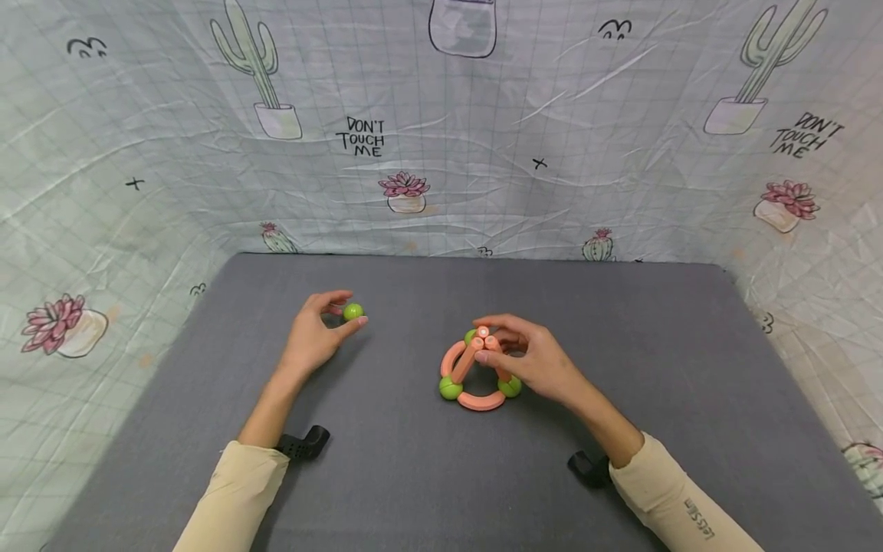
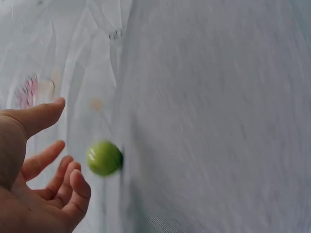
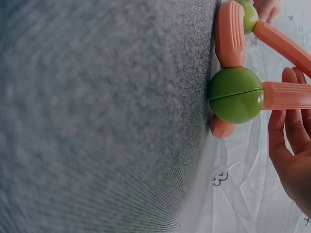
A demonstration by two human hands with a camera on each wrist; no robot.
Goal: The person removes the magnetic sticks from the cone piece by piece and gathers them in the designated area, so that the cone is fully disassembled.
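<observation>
A single green ball (image 1: 353,311) lies on the grey table. My left hand (image 1: 319,335) reaches around it with thumb and fingers spread apart. From the left wrist view, a gap shows between the ball (image 2: 103,158) and the fingertips. To the right stands a toy frame: curved orange pieces (image 1: 480,402) join green balls (image 1: 451,388) into a ring, and straight orange rods (image 1: 465,363) lean inward to meet at the top. My right hand (image 1: 534,360) holds the rods near their upper ends between thumb and fingers. Part of the ring's right side is hidden by that hand.
A patterned cloth (image 1: 476,115) with cactus drawings hangs behind and beside the grey table (image 1: 400,475). Black devices are strapped at both wrists, one by the left sleeve (image 1: 237,491) and one by the right sleeve (image 1: 662,491).
</observation>
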